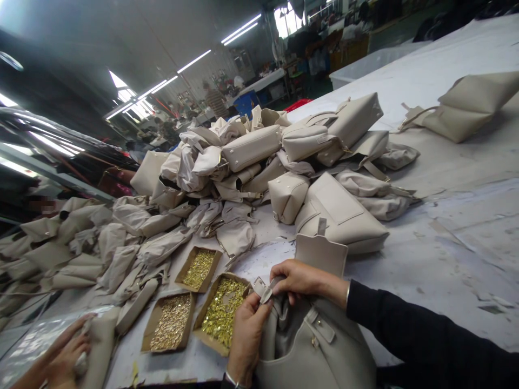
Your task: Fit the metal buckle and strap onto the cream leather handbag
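Observation:
A light beige handbag [320, 356] lies in front of me, its flap [324, 253] folded back and its grey lining showing. My left hand [246, 330] pinches a small strap tab [263, 290] with a metal piece at its end, above the bag's opening. Close against it, my right hand [298, 278] is closed on the same strap, fingers curled; the exact grip is partly hidden. On the bag's front sits another tab [320, 326] with a gold-coloured fitting. Left of my left hand stands a cardboard tray [197, 327] of shiny gold metal pieces.
Two more cardboard trays [146, 341] [178, 281] hold small metal pieces. Beige bags [251, 148] are heaped behind and to the left. Another person's hands [67, 354] hold a beige piece at lower left. A clear plastic bin [365, 70] stands beyond the table [458, 237].

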The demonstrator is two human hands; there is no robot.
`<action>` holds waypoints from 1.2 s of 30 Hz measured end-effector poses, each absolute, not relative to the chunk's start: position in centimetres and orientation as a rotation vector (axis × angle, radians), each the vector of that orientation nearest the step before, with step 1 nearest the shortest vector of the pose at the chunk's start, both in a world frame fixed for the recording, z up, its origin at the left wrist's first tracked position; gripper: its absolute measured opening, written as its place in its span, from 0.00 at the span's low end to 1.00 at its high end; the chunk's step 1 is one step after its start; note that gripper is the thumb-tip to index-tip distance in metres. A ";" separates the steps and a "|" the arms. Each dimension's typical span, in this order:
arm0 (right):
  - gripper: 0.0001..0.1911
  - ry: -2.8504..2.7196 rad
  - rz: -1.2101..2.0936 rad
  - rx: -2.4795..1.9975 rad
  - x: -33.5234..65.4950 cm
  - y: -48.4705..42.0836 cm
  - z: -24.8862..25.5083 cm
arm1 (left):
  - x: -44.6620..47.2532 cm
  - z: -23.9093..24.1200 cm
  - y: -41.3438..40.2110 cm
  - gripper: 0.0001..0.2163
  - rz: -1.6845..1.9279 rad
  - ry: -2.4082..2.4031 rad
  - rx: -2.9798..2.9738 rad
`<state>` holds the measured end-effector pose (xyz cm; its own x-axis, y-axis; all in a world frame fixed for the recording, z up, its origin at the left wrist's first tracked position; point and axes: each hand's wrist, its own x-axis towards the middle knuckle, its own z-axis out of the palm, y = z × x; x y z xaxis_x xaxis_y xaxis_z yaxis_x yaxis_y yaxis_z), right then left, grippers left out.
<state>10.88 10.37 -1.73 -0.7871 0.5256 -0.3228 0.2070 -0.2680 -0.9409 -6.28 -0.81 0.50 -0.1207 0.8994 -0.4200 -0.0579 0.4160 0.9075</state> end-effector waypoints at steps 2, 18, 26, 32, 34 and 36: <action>0.05 -1.747 2.177 -0.914 10.9 10.7 -2.0 | -6.2 0.2 -0.7 0.25 0.977 1.478 0.828; 0.06 -1.651 2.172 -0.949 10.8 11.5 -3.8 | -5.3 0.8 0.2 0.23 0.928 1.572 0.874; 0.10 -1.544 2.449 -0.783 10.9 13.0 -4.6 | -4.8 1.0 0.9 0.20 0.996 1.427 0.701; 0.11 -1.447 2.528 -0.736 11.2 13.7 -5.4 | -4.8 0.2 1.3 0.19 1.014 1.377 0.732; 0.12 -1.411 2.514 -0.741 11.2 13.5 -5.7 | -4.7 -0.1 1.4 0.20 1.021 1.363 0.743; 0.13 -1.385 2.491 -0.749 11.2 13.3 -5.9 | -4.7 -0.2 1.4 0.21 1.027 1.368 0.757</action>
